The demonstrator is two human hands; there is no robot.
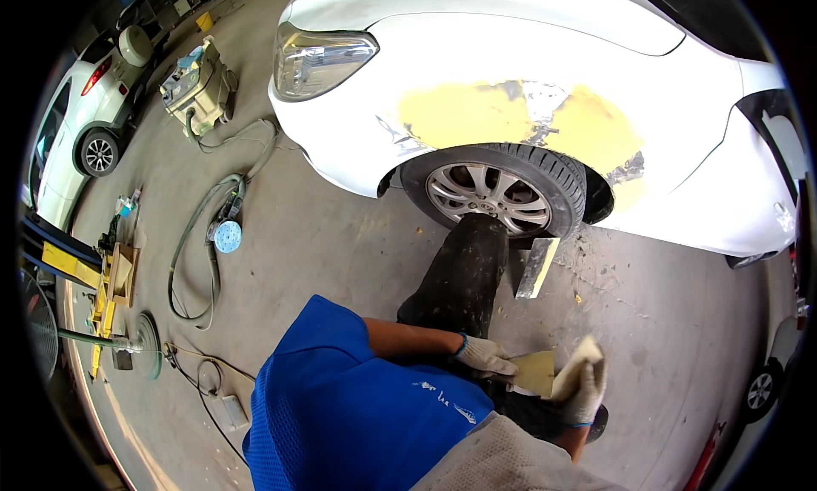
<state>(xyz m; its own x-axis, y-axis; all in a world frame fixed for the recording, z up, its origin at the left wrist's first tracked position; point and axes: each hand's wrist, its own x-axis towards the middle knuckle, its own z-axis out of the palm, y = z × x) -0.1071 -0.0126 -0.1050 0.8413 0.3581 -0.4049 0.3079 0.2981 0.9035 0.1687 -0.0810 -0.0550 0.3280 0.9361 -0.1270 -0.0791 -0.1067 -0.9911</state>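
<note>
In a pale work glove, my left hand [488, 356] grips the edge of a flat yellowish sheet [534, 373], low over my bent legs. My right hand [583, 393], gloved too and a little blurred, is curled at the sheet's other side; what its fingers close on is unclear. Beyond my knee is the front wheel [489, 191] of a white car [340, 138]. Yellow filler [464, 115] with grey and bare patches covers the fender above the tyre. A flat board [537, 268] smeared with yellow leans by the tyre.
On the floor at left lie a round sander [227, 236] with a blue disc and its hose [174, 278]. A beige wheeled extractor [200, 82] stands farther back. A second white car [81, 134] is at far left, near a fan [148, 345] and a wooden box [124, 274].
</note>
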